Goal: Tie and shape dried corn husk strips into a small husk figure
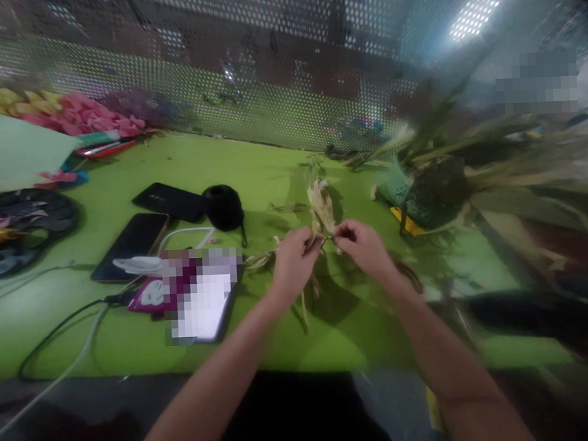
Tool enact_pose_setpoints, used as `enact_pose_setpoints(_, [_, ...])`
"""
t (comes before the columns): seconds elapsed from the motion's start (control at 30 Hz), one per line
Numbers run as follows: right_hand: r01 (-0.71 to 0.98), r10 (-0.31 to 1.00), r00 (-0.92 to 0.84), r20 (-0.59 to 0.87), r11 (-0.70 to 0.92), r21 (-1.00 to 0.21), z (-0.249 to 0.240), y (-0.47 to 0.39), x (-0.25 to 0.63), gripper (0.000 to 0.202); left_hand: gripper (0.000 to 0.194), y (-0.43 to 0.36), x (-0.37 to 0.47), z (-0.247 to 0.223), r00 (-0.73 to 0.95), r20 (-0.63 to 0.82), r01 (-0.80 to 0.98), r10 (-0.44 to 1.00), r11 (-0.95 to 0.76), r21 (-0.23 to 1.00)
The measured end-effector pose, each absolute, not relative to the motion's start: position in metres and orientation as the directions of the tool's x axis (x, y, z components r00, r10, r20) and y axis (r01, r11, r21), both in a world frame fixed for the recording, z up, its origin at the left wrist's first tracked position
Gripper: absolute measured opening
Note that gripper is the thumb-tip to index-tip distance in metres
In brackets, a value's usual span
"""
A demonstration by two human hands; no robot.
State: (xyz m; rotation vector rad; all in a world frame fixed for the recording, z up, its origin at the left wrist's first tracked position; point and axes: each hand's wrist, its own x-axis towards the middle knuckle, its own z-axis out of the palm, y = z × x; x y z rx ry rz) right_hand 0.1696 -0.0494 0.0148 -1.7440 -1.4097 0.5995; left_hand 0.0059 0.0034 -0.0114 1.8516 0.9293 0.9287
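Holding the brittle-looking husk bundle [321, 203] gently yet steadily is best | left hand [298, 262] pinches its base; right hand [360, 243] pinches an apparent thin strand [328, 238] beside it | bundle mid-tabletop, just beyond the 2 hands | green tabletop [267, 160], perforated panel [269, 98] behind, bright light [480, 7] upper right

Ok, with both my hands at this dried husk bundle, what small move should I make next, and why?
I'd probably steady the husk bundle with the left hand and gently draw the right hand outward, checking for slack. Both hands come close together just below its pale upper part, and loose strips stick out beneath; blur hides exactly what is gripped.
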Motion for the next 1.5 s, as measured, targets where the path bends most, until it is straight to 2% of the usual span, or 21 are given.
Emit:
enact_pose_setpoints(0.1, [0.420,0.959,0.282,0.034,-0.092,-0.903,0.016,-0.048,0.169,0.008,0.008,0.004,0.007,-0.013,0.449,0.117,0.079,0.886,-0.170,0.982])
enact_pose_setpoints(0.23, [0.317,0.951,0.306,0.038,-0.064,-0.946,0.016,-0.047,0.167,0.006,0.010,0.005,0.008,-0.015,0.458,0.036,-0.021,0.888,-0.029,0.999])
enact_pose_setpoints(0.33, [0.268,0.955,0.289,0.068,-0.013,-0.963,0.015,-0.047,0.166,0.007,0.008,0.005,0.009,-0.015,0.437,0.036,-0.022,0.899,-0.030,0.999])
enact_pose_setpoints(0.47, [0.136,0.945,0.325,0.030,-0.015,-0.991,0.011,-0.044,0.167,0.009,0.006,0.001,0.009,-0.010,0.456,0.069,-0.002,0.887,-0.076,0.997])
enact_pose_setpoints(0.67, [0.088,0.904,0.422,0.064,0.029,-0.996,0.011,-0.041,0.177,0.009,0.008,0.001,0.005,-0.004,0.466,0.004,-0.005,0.885,-0.002,1.000])
enact_pose_setpoints(0.8, [0.211,0.831,0.525,0.184,0.083,-0.974,0.014,-0.039,0.193,0.009,0.015,0.006,0.004,-0.009,0.420,-0.101,-0.101,0.902,0.157,0.982])
enact_pose_setpoints(0.87, [0.370,0.865,0.460,0.199,0.017,-0.929,0.012,-0.040,0.197,0.011,0.020,0.008,0.004,-0.012,0.419,-0.128,-0.152,0.899,0.208,0.966])
enact_pose_setpoints(0.97, [0.632,0.910,0.353,0.215,-0.062,-0.773,0.009,-0.044,0.193,0.015,0.019,0.008,0.004,-0.013,0.449,-0.166,-0.208,0.878,0.284,0.936])
enact_pose_setpoints(1.03, [0.690,0.920,0.310,0.240,-0.044,-0.722,0.008,-0.045,0.188,0.010,0.014,0.007,0.004,-0.012,0.473,-0.178,-0.234,0.863,0.318,0.919])
enact_pose_setpoints(1.13, [0.530,0.948,0.244,0.206,0.047,-0.847,0.009,-0.045,0.178,0.024,0.015,0.006,0.006,-0.011,0.489,-0.147,-0.253,0.860,0.302,0.919])
enact_pose_setpoints(1.23, [0.314,0.966,0.200,0.163,0.095,-0.945,0.010,-0.043,0.171,0.022,0.019,0.005,0.007,-0.010,0.500,-0.089,-0.295,0.861,0.266,0.918])
enact_pose_setpoints(1.37, [0.238,0.944,0.276,0.180,0.114,-0.964,0.009,-0.043,0.168,0.019,0.027,0.005,0.007,-0.012,0.546,-0.087,-0.290,0.833,0.285,0.914])
enact_pose_setpoints(1.5, [0.190,0.926,0.334,0.179,0.120,-0.974,0.009,-0.044,0.167,0.019,0.023,0.006,0.005,-0.016,0.613,-0.125,-0.179,0.780,0.291,0.940])
